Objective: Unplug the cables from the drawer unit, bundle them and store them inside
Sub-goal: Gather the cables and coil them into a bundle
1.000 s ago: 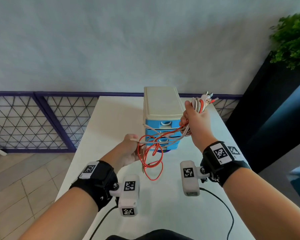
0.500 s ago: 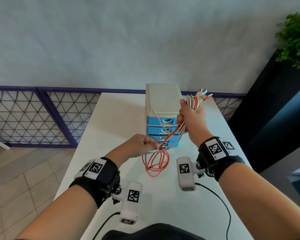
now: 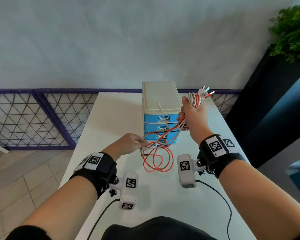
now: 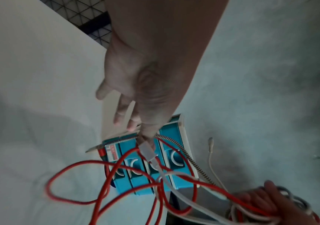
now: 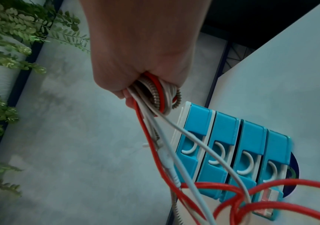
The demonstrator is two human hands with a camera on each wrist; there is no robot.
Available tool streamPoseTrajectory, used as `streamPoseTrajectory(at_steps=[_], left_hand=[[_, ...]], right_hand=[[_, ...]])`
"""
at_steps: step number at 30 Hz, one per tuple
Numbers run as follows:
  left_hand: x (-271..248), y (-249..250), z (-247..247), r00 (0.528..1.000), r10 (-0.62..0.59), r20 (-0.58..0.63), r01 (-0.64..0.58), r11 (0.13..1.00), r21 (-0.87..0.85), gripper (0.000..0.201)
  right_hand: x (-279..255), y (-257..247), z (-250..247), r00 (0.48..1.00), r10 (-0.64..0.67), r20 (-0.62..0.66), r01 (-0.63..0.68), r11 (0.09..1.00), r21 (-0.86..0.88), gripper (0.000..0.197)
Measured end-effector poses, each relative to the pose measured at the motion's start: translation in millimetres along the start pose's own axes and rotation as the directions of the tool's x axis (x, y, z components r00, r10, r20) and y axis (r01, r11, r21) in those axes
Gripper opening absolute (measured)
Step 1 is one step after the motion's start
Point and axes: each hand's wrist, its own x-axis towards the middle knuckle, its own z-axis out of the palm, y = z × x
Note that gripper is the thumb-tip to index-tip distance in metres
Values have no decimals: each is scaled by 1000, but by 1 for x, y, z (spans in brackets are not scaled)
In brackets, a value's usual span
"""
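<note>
Bundling step: the right hand (image 3: 195,116) clenches the coiled cables (image 3: 197,100) beside the four-drawer unit (image 3: 160,108) on the desk (image 3: 111,118); the left hand (image 3: 128,144) pinches the trailing connector ends. Draw slack evenly, avoiding snags on drawer handles. Only the left wrist view shows its other fingers (image 4: 119,113) released.

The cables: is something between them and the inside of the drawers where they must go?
Yes. All four blue drawers of the drawer unit are closed, so their fronts block the way. Both hands also hold the cables, so neither hand is free to open one.
</note>
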Motion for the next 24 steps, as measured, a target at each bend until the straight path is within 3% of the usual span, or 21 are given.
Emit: streamPoseTrajectory(at_steps=[1, 3, 6, 8, 13, 17, 19, 22, 24], left_hand=[[0, 3, 2, 999, 38, -34, -39, 998, -39, 8], [0, 9, 7, 980, 127, -154, -140, 988, -73, 17], [-6, 17, 15, 876, 329, -354, -329, 942, 60, 22], [-10, 21, 20, 830, 441, -341, -401, 897, 183, 17], [-8, 14, 29, 832, 498, -243, -454, 864, 217, 14], [-6, 16, 28, 883, 426, -197, -396, 901, 175, 9], [-6, 10, 21, 923, 335, -188, -335, 942, 35, 7], [-8, -9, 9, 995, 41, -87, -72, 916, -395, 11], [-8, -17, 5, 993, -119, -22, 95, 882, -462, 10]], right_hand=[[0, 0, 0, 1000, 1, 2, -1, 1000, -5, 30], [-1, 0, 2, 1000, 10, 4, -10, 1000, -2, 29], [-3, -2, 6, 1000, 16, 17, -16, 1000, 18, 29], [-6, -4, 8, 999, 27, 22, -28, 999, 34, 27], [-8, -6, 11, 996, 66, 66, -73, 991, 113, 24], [-9, -5, 9, 996, 58, 71, -63, 995, 74, 26], [-4, -4, 3, 998, 51, 35, -54, 996, 73, 26], [5, -5, -7, 997, 71, -6, -70, 992, 101, 26], [8, -5, -11, 997, 73, 5, -73, 991, 110, 26]])
